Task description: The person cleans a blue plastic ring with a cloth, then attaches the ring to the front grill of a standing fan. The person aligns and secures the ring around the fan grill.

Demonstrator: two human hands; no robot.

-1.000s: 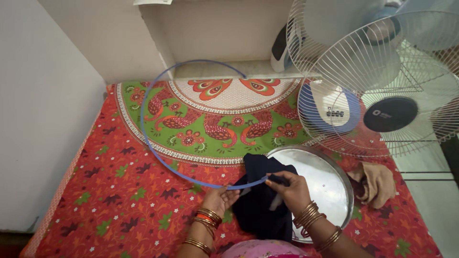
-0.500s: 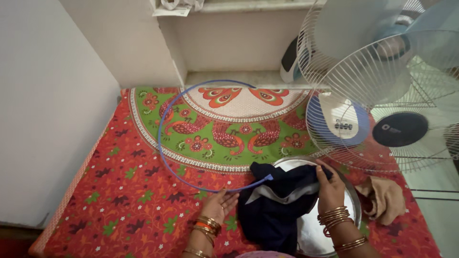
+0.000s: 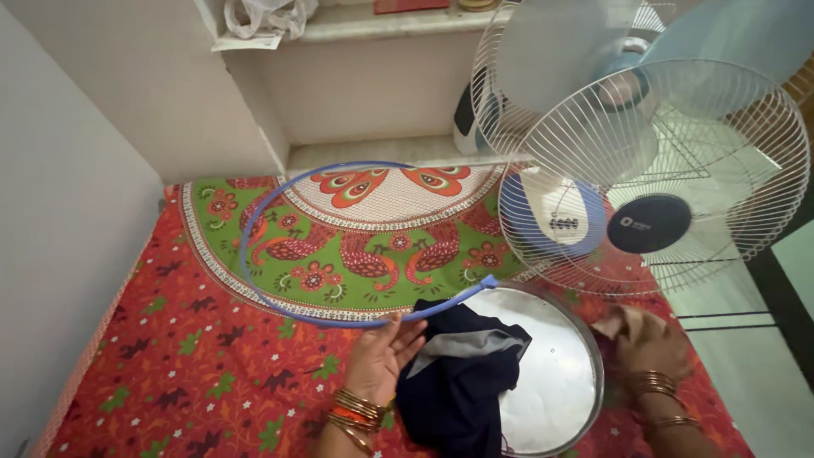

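My left hand (image 3: 380, 354) lies palm up on the red patterned bedsheet (image 3: 195, 365), its fingertips holding a thin blue plastic ring (image 3: 254, 203) at the ring's near edge. The ring is split, and its open end hangs over the round steel plate (image 3: 560, 365). A dark navy cloth (image 3: 454, 386) with a grey lining lies bunched between my hands, partly over the plate's left side. My right hand (image 3: 651, 348), slightly blurred, is right of the plate and closes on a crumpled tan cloth (image 3: 617, 322).
A white wire fan guard (image 3: 670, 161) leans upright at the back right, with the pale blue fan blades (image 3: 729, 34) behind it and a blue-and-white fan base (image 3: 551, 216) seen through it. A white wall and a shelf niche (image 3: 365, 85) close off the left and back.
My right hand let go of the navy cloth and moved right onto the tan cloth. The navy cloth dropped onto the plate. My left hand stays at the ring, whose open end slid right.
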